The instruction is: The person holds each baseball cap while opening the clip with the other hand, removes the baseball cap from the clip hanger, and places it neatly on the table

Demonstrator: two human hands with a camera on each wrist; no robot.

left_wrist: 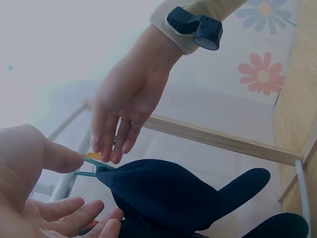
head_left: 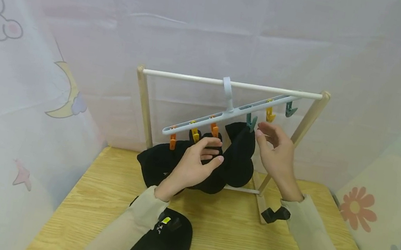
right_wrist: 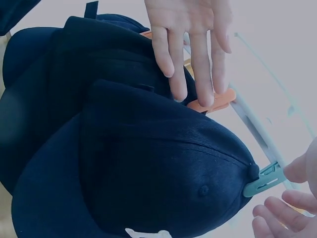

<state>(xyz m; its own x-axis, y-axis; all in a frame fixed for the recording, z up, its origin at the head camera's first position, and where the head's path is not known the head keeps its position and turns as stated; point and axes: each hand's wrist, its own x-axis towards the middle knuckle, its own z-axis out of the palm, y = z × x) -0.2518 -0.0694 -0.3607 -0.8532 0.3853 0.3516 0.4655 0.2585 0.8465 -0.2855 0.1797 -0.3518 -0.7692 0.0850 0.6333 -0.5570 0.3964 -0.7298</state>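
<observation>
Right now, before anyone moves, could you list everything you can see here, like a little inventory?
Rack: one, wood with white bars, standing on the table
Hanger: one, pale blue-grey, hooked over the top bar, tilted
Orange clips: two, orange, on the hanger
Yellow clips: two, yellow, on the hanger
Green clips: two, green, on the hanger
Hanging caps: at least three (they overlap), black, below the hanger
Loose cap: one, black, on the table
Table: one, yellowish wood-look, below
Backdrop: pale, with printed pictures, behind and at both sides
Wrist device: at least one, black, right wrist
Sleeves: two, cream, on the arms
Left hand: one, bare, before the caps
Right hand: one, bare, beside a green clip
</observation>
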